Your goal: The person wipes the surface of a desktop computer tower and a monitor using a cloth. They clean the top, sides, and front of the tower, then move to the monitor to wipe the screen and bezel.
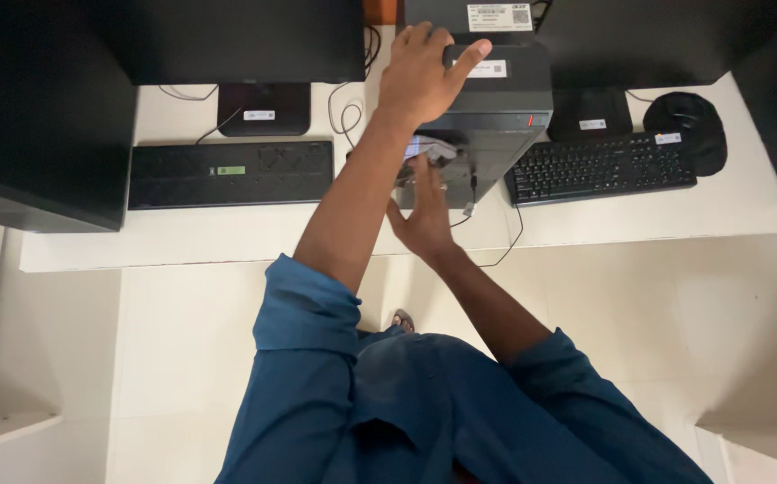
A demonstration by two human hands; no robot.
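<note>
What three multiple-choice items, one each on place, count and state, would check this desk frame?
1. Where does the left hand rest?
A. on top of the computer tower
B. on a keyboard
C. on a monitor

2. How many keyboards lie on the desk?
A. one
B. two
C. three

3. The right hand is:
A. clenched in a fist
B. open, fingers at the tower's front
C. hanging by the floor

Key: 1 A, the palm lies on its top edge; 2 B, one on each side of the tower; 3 B, the fingers are spread.
</note>
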